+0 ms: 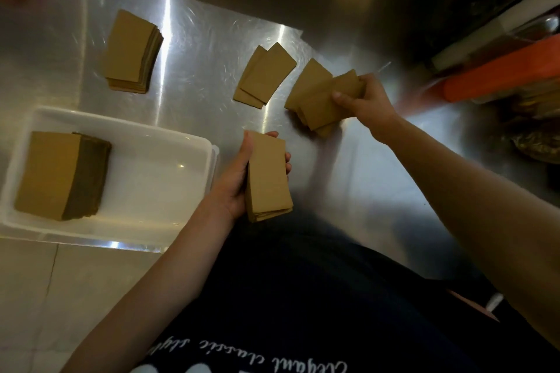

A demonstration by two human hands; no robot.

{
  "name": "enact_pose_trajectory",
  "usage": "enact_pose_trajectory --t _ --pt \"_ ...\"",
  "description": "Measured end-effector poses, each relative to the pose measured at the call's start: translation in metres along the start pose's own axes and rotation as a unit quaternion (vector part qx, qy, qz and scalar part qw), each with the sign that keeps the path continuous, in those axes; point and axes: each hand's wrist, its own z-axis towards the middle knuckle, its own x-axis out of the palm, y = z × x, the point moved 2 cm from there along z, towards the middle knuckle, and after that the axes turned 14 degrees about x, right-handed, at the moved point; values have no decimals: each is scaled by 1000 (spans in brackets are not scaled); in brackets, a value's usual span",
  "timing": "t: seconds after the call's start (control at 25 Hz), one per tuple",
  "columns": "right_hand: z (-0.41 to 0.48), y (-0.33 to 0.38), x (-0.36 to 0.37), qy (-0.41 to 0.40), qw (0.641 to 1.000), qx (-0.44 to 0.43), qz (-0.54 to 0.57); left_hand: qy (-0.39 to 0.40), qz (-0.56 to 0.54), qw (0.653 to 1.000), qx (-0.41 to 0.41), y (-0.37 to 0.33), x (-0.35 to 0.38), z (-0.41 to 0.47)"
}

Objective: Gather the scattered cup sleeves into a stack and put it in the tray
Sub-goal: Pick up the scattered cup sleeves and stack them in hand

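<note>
Your left hand (242, 179) is closed around a squared-up stack of flat brown cardboard cup sleeves (268, 175), thumb along one long edge and fingertips wrapped over the other, holding it just above the near edge of the brushed stainless-steel counter (194, 39). Your right hand (363, 100) is pinched on the far end of a loose fan of sleeves (315, 100), thumb on top and fingers curled behind; the fan's lower corners reach down toward the steel, though you cannot tell whether they touch it. Between that fan and the counter's middle, a small overlapping pair of sleeves (263, 76) lies flat, apart from both hands. Further left sits a thicker neat pile of sleeves (131, 51), its layered edges showing. The white plastic tray (169, 166), rectangular with rounded corners and a glossy floor, rests just left of your left hand and holds a tall stack of sleeves (60, 175) against its left side. An orange-edged container (500, 73) stands at the far right.
</note>
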Motion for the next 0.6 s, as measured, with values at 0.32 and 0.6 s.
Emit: enact_pose_trajectory --t 0.32,0.6 --pt "-77 -16 -25 97 995 -31 -13 5 35 999 -3 2 -3 -5" --pt "-143 -11 -25 163 984 -52 -56 15 103 994 -35 11 -1 -10"
